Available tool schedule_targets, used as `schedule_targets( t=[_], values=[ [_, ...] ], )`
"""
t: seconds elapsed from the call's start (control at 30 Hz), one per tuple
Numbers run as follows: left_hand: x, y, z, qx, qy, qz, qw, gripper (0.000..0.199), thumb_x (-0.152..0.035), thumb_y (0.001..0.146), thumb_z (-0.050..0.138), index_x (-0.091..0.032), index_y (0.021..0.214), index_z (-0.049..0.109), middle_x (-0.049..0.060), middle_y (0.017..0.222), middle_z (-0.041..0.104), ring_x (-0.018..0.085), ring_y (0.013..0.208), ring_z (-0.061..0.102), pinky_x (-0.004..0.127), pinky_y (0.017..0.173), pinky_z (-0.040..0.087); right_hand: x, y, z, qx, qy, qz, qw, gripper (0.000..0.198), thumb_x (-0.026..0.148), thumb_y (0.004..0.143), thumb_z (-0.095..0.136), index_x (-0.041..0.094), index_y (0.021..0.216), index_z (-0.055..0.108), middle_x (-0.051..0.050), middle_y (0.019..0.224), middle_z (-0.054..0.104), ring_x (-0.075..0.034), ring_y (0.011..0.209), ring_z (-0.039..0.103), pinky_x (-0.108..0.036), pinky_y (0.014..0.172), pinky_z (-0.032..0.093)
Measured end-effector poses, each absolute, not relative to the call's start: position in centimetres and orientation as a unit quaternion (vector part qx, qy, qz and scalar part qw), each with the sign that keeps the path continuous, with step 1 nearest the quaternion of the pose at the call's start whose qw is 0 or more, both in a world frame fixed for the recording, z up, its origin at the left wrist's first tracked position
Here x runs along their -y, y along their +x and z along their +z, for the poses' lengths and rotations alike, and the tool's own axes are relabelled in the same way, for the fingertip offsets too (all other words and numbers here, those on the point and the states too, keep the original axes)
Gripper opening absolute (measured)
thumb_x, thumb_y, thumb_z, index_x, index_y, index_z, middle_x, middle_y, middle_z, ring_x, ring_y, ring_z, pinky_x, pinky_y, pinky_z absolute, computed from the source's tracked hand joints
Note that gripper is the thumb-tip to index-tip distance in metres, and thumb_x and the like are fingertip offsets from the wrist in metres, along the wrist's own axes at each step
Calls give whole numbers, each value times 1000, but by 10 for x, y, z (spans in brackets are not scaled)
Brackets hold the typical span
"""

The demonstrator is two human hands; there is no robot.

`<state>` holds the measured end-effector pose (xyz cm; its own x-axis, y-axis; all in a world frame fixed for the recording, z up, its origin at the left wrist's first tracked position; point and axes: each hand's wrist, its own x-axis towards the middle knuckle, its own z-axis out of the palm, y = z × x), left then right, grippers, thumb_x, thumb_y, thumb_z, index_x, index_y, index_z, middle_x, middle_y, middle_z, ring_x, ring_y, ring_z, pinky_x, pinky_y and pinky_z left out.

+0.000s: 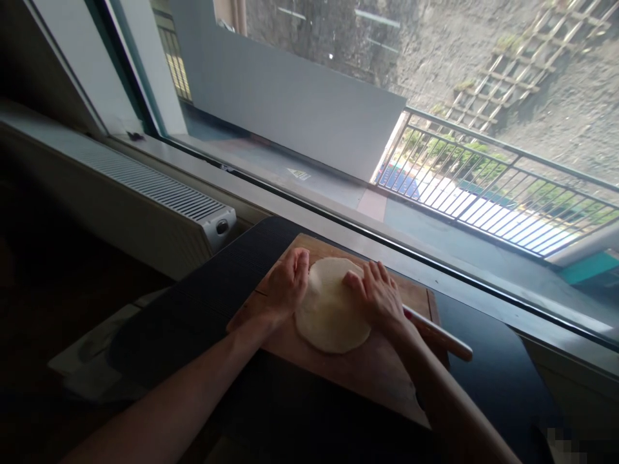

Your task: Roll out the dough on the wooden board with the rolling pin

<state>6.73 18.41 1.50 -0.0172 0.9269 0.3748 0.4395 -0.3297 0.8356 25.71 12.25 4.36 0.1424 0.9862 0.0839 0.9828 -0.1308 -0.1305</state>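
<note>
A round, flat sheet of pale dough [333,312] lies on a wooden board [333,380]. At its left edge is my left hand [289,280], its fingers curled together and closed on the rim of the dough. My right hand [380,293] rests over the upper right edge, thumb on the dough and fingers stretched out, slightly apart. Part of the dough's right rim is hidden under that hand. Just right of my right wrist lies a rolling pin [447,338], its far end hidden behind the wrist.
The board sits on a dark, rounded table [493,367] beside a window sill [338,238]. Left of the table stands a white radiator [159,193]. Beyond the glass are a railing [488,187] and a rocky slope. A pale object [106,341] is low at the left.
</note>
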Motion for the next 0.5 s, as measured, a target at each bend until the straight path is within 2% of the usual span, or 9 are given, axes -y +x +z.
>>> schedule_targets(
  t=[0.1,0.17,0.27,0.37,0.5],
  values=[
    [-184,67,15,-527,659,477,245,41,-46,92,27,-20,103,56,2,76,63,17,74,60,27,70,44,-60,230,28,740,-669,-21,70,63,48,93,22,15,145,13,-8,151,13,-22,139,5,-41,111,13],
    [-183,68,15,-537,660,469,238,41,-46,92,26,-21,103,56,3,79,64,17,75,60,26,70,44,-53,230,24,755,-651,-34,69,63,46,93,25,15,145,11,-7,151,10,-21,139,4,-40,112,11],
    [-183,69,16,-552,671,443,220,40,-45,92,27,-21,102,57,3,80,65,17,75,61,27,70,43,-102,257,29,688,-720,-31,84,60,46,94,19,10,142,22,-12,150,16,-22,139,5,-42,110,13],
    [-188,70,18,-577,683,392,217,33,-42,87,38,-21,105,56,3,79,66,19,77,61,28,71,42,-163,288,42,603,-793,42,75,58,46,94,11,13,132,40,-14,147,23,-28,137,14,-48,106,21],
    [-211,75,29,-617,658,313,296,33,-37,79,47,-18,104,58,6,92,66,21,88,60,27,71,42,-164,283,46,596,-796,39,98,57,48,94,14,15,129,43,-15,146,26,-29,134,21,-49,103,25]
  ],
)
